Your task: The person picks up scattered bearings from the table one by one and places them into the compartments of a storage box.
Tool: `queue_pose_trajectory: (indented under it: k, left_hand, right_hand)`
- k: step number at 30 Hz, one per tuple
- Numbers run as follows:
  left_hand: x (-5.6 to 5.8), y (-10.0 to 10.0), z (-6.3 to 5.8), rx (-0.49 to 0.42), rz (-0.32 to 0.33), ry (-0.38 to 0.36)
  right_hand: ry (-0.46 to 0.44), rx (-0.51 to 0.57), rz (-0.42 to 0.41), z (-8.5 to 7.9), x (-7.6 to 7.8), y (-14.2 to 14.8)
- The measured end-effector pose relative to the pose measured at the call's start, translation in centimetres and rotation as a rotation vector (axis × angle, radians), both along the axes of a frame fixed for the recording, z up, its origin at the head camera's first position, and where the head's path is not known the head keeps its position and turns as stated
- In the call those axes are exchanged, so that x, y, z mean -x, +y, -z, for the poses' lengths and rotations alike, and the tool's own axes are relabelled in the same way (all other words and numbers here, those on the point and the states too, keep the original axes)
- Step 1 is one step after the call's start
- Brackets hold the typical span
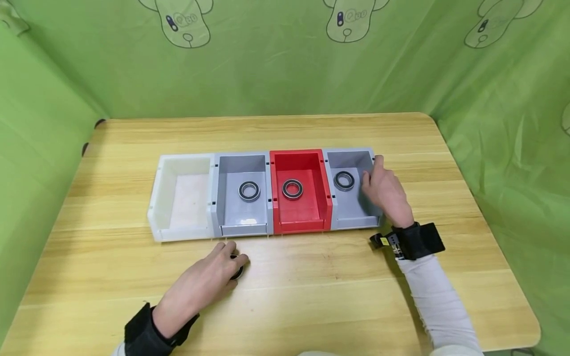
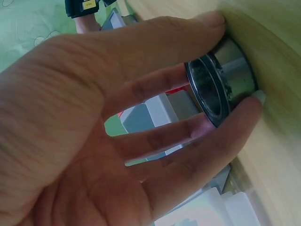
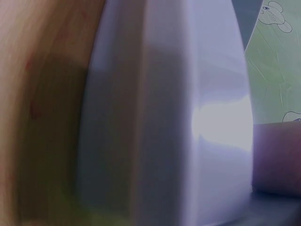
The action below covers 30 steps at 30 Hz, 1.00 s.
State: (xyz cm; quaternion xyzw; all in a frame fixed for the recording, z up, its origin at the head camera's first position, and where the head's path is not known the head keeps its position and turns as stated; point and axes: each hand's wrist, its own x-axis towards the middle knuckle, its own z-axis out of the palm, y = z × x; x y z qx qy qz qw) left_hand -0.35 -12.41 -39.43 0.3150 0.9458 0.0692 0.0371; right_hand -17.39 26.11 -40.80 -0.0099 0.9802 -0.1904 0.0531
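Over the table in front of the bins, my left hand pinches a black-and-silver ball bearing between thumb and fingertips, tilted close above the wood. My right hand grips the right side wall of the right grey bin, thumb on the inner side. A second bearing lies flat in that bin, left of the thumb. The red bin and the left grey bin hold one bearing each, in red being a bearing lying flat. The white bin shows a bare floor.
The bins stand side by side in one row across the wooden table. Green cloth with printed cartoon figures hangs behind and at both sides. A black strap with a small camera sits on my right wrist.
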Motion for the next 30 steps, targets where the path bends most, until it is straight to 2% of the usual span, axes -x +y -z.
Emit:
queue_pose_trajectory:
  k: [17,23,30]
  left_hand:
    - [0.0,-0.2,-0.8,0.034,0.049,-0.010]
    - [0.1,-0.9,-2.2,-0.011,0.025,-0.011]
    - [0.5,-2.5,-4.0,-0.076,0.006,0.089]
  right_hand:
    - [0.031,0.008,-0.020,0.0,-0.1,0.1]
    - [0.029,0.013,-0.027,0.1,-0.1,0.1]
    - [0.027,0.013,-0.021,0.1,-0.1,0.0]
